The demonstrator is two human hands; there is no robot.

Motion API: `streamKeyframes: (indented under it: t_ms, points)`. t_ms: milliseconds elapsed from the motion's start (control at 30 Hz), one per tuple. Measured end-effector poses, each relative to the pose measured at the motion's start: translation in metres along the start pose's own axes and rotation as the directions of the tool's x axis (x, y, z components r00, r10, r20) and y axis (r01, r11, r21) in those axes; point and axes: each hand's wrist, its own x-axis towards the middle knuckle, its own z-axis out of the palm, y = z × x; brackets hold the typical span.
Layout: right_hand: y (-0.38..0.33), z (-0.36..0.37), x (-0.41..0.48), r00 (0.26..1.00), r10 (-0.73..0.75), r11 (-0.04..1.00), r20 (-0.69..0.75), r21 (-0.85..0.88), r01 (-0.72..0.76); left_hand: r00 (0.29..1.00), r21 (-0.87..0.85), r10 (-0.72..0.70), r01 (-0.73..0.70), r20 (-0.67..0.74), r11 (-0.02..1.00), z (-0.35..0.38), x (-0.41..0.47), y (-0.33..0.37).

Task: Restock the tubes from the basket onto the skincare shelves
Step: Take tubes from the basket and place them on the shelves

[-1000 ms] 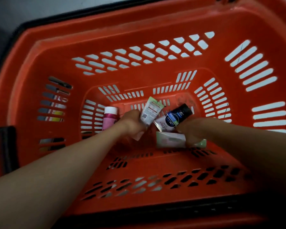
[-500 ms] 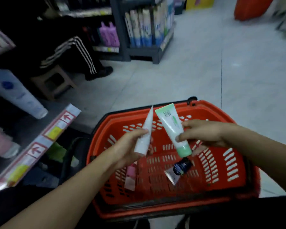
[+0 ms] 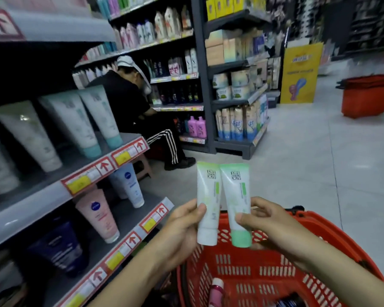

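Head view takes in the skincare shelves [image 3: 20, 202] on the left, their near end blurred and the lowest level dark. Pale tubes [image 3: 75, 120] stand cap-down on the upper shelf. Below them are a pink tube [image 3: 100, 213] and a dark blue one [image 3: 60, 247] whose label is lost in shadow. The red basket [image 3: 324, 224] sits low, its near side cut off by the frame. Behind, a seated person [image 3: 129, 100] is partly hidden by the shelf end.

Above the basket, the left hand [image 3: 182, 224] has its grip closed round a white-capped tube [image 3: 206, 202]. The right hand [image 3: 268, 222] pinches a green-capped tube [image 3: 236, 196]. Both tubes are upright, cap down and touching side by side, and their print is too small to read. A pink bottle [image 3: 215, 291] lies in the basket beside a dark item [image 3: 290, 303] cropped at the bottom edge.
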Motion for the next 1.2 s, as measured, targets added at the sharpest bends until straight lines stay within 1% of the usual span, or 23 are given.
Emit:
streamKeyframes:
  t_ms: [100, 167, 233, 333, 500, 600, 733, 833, 967, 1067, 1133, 1200]
  points:
    - [-0.025, 0.024, 0.003, 0.997, -0.073, 0.997, 0.005, -0.034, 0.073, 0.991, 0.109, 0.108, -0.099, -0.084, 0.989, -0.006, -0.018, 0.026]
    - [-0.041, 0.041, 0.006, 0.992, -0.121, 0.990, 0.023, -0.070, 0.122, 0.972, 0.203, 0.166, -0.131, -0.168, 0.970, -0.007, -0.031, 0.044]
    - [-0.056, 0.062, 0.010, 0.985, -0.156, 0.984, 0.071, -0.078, 0.162, 0.942, 0.283, 0.221, -0.146, -0.253, 0.948, -0.011, -0.045, 0.061]
    - [-0.074, 0.095, 0.018, 0.972, -0.189, 0.978, 0.138, -0.061, 0.199, 0.876, 0.355, 0.317, -0.184, -0.363, 0.917, -0.018, -0.066, 0.083]
    - [-0.097, 0.149, 0.034, 0.942, -0.201, 0.977, 0.267, -0.012, 0.212, 0.735, 0.486, 0.469, -0.217, -0.490, 0.847, -0.038, -0.104, 0.122]
    - [-0.110, 0.182, 0.042, 0.917, -0.238, 0.969, 0.320, 0.008, 0.248, 0.663, 0.539, 0.533, -0.226, -0.525, 0.812, -0.052, -0.126, 0.143]
    - [-0.126, 0.222, 0.046, 0.887, -0.264, 0.959, 0.380, 0.005, 0.284, 0.591, 0.614, 0.615, -0.240, -0.522, 0.752, -0.068, -0.152, 0.167]
    - [-0.139, 0.248, 0.052, 0.871, -0.277, 0.951, 0.405, -0.017, 0.310, 0.516, 0.708, 0.692, -0.211, -0.505, 0.674, -0.078, -0.166, 0.188]
    - [-0.157, 0.273, 0.067, 0.849, -0.368, 0.896, 0.379, -0.101, 0.433, 0.418, 0.750, 0.746, -0.195, -0.519, 0.632, -0.090, -0.175, 0.213]
    - [-0.166, 0.288, 0.084, 0.853, -0.409, 0.880, 0.323, -0.107, 0.462, 0.334, 0.768, 0.769, -0.171, -0.544, 0.617, -0.099, -0.172, 0.220]
    - [-0.170, 0.298, 0.094, 0.856, -0.435, 0.867, 0.280, -0.126, 0.482, 0.295, 0.769, 0.776, -0.169, -0.557, 0.616, -0.105, -0.168, 0.220]
    - [-0.171, 0.306, 0.103, 0.852, -0.462, 0.841, 0.248, -0.184, 0.510, 0.266, 0.768, 0.776, -0.161, -0.571, 0.620, -0.112, -0.164, 0.219]
